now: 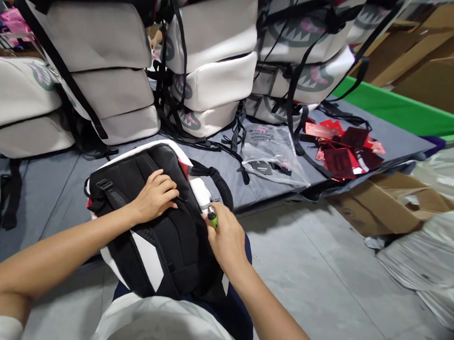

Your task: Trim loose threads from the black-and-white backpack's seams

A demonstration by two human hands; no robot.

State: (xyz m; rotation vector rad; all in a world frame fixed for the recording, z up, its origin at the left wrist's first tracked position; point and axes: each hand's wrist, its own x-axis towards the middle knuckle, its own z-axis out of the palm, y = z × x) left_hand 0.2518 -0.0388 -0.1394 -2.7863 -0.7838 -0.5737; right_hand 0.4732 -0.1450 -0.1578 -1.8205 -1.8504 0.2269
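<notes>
The left hand (155,196) should press the backpack (160,238) flat while the right hand (224,237), at 3 o'clock gripping a green lighter (212,218), keeps the flame brief at the edge.

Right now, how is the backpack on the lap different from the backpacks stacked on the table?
The lap backpack lies alone, black back panel up, under the left hand; the stacked backpacks sit in piles, untouched. The lap backpack looks mostly black from here; the stacked backpacks look mostly white. Both have black straps.

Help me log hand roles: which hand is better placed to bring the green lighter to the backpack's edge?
Probably the right hand: it holds the green lighter beside the backpack. The left hand lies flat on it.
</notes>
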